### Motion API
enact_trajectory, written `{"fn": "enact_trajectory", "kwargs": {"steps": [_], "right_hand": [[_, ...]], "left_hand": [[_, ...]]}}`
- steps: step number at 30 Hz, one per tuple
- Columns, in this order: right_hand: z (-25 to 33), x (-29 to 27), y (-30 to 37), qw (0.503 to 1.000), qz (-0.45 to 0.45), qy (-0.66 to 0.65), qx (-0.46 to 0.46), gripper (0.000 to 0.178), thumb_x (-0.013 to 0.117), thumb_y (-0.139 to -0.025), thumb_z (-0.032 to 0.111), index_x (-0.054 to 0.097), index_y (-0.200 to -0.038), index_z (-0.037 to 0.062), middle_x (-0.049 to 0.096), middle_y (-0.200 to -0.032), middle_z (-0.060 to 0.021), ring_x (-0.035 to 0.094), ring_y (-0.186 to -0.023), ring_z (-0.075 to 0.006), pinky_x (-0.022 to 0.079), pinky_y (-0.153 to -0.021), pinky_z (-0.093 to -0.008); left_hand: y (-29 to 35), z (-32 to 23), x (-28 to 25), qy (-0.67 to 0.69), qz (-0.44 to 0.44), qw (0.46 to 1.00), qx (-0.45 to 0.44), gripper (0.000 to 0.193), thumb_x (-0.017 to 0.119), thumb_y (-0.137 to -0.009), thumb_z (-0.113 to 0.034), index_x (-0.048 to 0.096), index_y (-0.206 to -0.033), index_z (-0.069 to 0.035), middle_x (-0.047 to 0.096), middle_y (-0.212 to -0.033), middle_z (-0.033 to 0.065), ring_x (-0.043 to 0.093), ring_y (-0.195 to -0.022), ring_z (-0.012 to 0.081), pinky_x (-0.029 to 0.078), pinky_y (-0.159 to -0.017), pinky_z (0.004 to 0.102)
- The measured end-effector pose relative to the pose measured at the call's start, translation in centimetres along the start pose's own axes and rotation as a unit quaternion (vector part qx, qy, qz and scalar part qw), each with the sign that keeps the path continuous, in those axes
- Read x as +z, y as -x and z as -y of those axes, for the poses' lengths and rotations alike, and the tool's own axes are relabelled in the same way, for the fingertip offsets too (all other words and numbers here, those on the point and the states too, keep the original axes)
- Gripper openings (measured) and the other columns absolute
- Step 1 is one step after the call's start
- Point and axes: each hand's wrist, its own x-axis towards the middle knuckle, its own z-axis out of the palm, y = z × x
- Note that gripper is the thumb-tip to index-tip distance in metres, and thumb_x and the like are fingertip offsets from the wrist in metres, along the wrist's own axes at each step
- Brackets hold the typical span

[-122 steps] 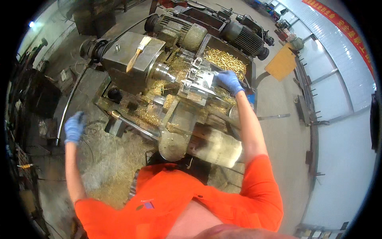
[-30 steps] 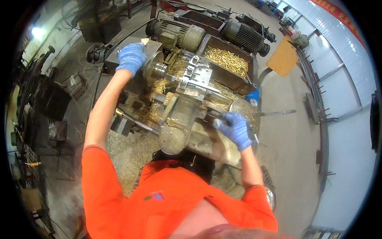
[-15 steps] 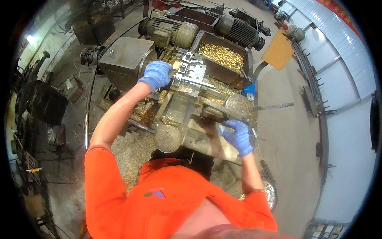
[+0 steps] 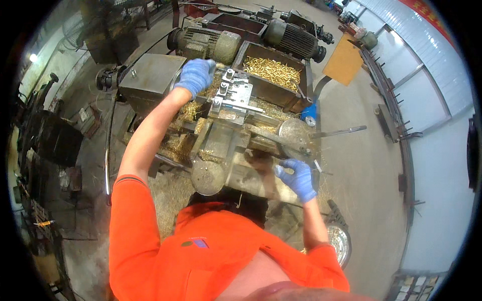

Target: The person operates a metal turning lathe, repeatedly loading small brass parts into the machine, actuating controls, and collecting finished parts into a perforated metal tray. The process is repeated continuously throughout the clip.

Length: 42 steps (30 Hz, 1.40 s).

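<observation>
My left hand (image 4: 195,75), in a blue knit glove, is raised beside the spindle end of a lathe-like machine. Its fingers are curled closed, and a small tan end (image 4: 220,65) pokes out past them; what it belongs to is hidden. Just right of that hand is a silver clamp block (image 4: 236,93) with several bolts, mounted on the cross slide. My right hand (image 4: 298,181), gloved the same way, hovers over the front of the machine near a round disc (image 4: 296,134). Thumb and fingers are pinched together at a pale tip too small to name.
Behind the clamp block, a metal bin (image 4: 306,80) holds many small brass pieces (image 4: 273,71). Two electric motors (image 4: 293,39) sit farther back. A lever (image 4: 341,131) sticks out to the right, below a tan board (image 4: 344,59). Brass chips cover the machine bed.
My left hand has lifted away from the clamp block toward the back, with the tan end moving along. My right hand stays nearly where it was. The whole view has shifted slightly.
</observation>
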Motion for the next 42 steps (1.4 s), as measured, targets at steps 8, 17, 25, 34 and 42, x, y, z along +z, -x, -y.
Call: {"fn": "enact_trajectory", "kwargs": {"steps": [8,17,25,34,42], "right_hand": [[0.0,-1.1,2.3,0.998,0.0,-0.025,0.062,0.031,0.071,-0.071,0.033,0.067,-0.081,0.0035,0.065,-0.078,-0.0147,0.062,-0.073,-0.0298,0.049,-0.069,-0.036],[-1.4,-1.8,3.5,0.993,-0.031,-0.079,0.086,0.025,0.073,-0.071,0.027,0.068,-0.08,0.0043,0.065,-0.076,-0.0125,0.063,-0.07,-0.025,0.048,-0.069,-0.0337],[-1.6,-3.0,6.4,0.983,-0.055,-0.095,0.148,0.026,0.074,-0.071,0.025,0.068,-0.082,0.002,0.066,-0.074,-0.0094,0.061,-0.068,-0.0148,0.047,-0.067,-0.0285],[-5.6,-4.9,13.4,0.94,-0.106,-0.069,0.315,0.033,0.074,-0.072,0.026,0.066,-0.086,-0.0023,0.066,-0.074,-0.0093,0.061,-0.067,-0.0142,0.049,-0.064,-0.0288],[-12.5,-10.9,24.8,0.85,-0.216,0.047,0.479,0.05,0.066,-0.071,0.048,0.066,-0.092,0.0029,0.066,-0.085,-0.0154,0.064,-0.079,-0.0268,0.048,-0.073,-0.0348]], "left_hand": [[0.7,0.1,2.2,-0.081,0.162,0.983,0.005,0.014,0.057,-0.073,-0.02,0.067,-0.081,-0.012,0.063,-0.081,0.0158,0.061,-0.076,0.035,0.049,-0.07,0.044],[-0.7,0.6,1.7,-0.073,0.066,0.995,-0.009,0.017,0.055,-0.077,-0.024,0.065,-0.085,-0.012,0.063,-0.08,0.0162,0.061,-0.077,0.0347,0.049,-0.068,0.0448],[1.9,2.3,-6.1,-0.043,-0.121,0.991,-0.049,0.024,0.048,-0.085,-0.033,0.06,-0.094,-0.014,0.062,-0.074,0.0157,0.061,-0.07,0.0344,0.047,-0.062,0.0456],[9.4,7.5,-8.2,-0.162,0.057,0.98,-0.102,0.033,0.05,-0.084,-0.038,0.059,-0.111,-0.023,0.062,-0.078,0.0172,0.06,-0.074,0.0342,0.046,-0.063,0.0449],[10.4,10.7,-11.0,-0.043,0.004,0.996,-0.073,0.047,0.048,-0.088,-0.044,0.051,-0.125,-0.015,0.054,-0.122,0.0147,0.053,-0.108,0.031,0.042,-0.088,0.0354]]}}
